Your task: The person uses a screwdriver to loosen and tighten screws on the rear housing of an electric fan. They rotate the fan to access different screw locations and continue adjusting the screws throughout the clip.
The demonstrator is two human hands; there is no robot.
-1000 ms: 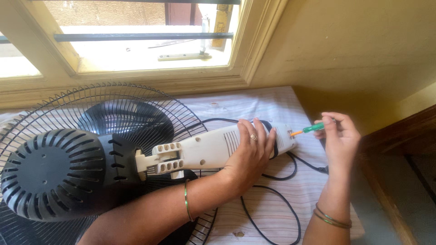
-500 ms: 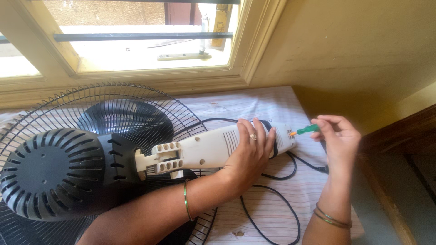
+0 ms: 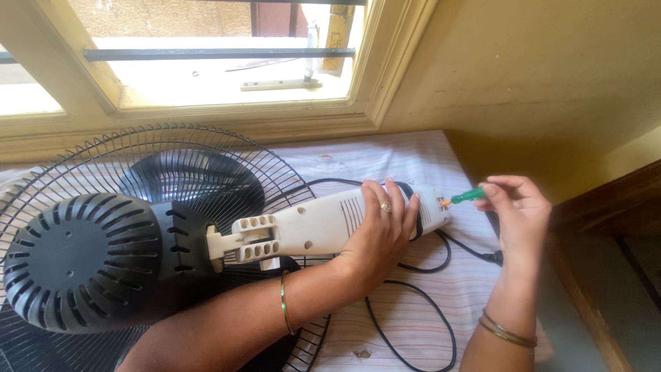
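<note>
Left hand [image 3: 377, 238] presses flat on the white plastic fan neck [image 3: 323, 224], mid-table on the striped cloth [image 3: 427, 310]. Right hand [image 3: 518, 210] pinches a small green-handled screwdriver [image 3: 465, 197] at its right end. Black power cord [image 3: 420, 303] loops near; black wire fan guard [image 3: 172, 158] crowds the left.

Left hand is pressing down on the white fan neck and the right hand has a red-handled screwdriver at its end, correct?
Not quite: the screwdriver handle is green, with an orange part near the tip, as the head view shows. The left hand does rest on the white fan neck, and the right hand holds the tool at its end.
</note>
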